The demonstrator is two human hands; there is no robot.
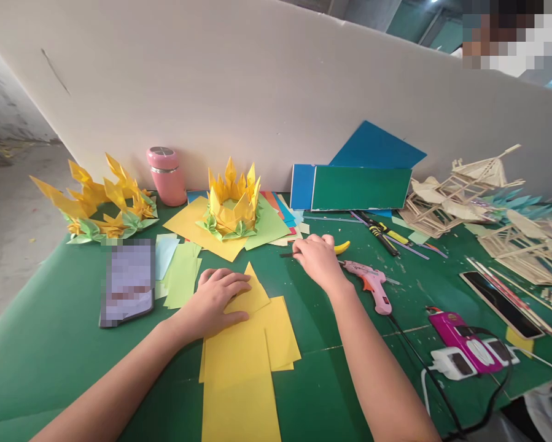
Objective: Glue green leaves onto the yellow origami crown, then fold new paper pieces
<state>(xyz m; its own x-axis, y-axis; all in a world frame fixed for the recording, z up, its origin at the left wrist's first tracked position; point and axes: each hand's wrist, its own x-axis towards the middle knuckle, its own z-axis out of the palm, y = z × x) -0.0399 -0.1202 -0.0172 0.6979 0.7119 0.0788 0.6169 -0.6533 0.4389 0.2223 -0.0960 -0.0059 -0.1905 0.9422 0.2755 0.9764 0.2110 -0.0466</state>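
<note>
My left hand (218, 301) lies flat on yellow paper sheets (239, 362), with its fingers apart. The sheets overlap, and one long piece runs down to the near edge of the view. My right hand (315, 255) is closed around a yellow-handled tool (342, 247). A curved yellow end sticks out on the right of the fingers and a thin dark tip on the left; its middle is hidden. Just right of that hand rests a pink hot glue gun (370, 282). Ahead stands a yellow folded-paper crown (234, 209) with green leaves, on coloured sheets.
On the left are a larger paper ring (110, 209), a pink flask (167, 178), a phone (127, 282) and green paper slips (182, 276). At right lie cutters (381, 233), wooden stick models (441, 205), a dark phone (501, 304) and a magenta power strip (469, 344) with cables.
</note>
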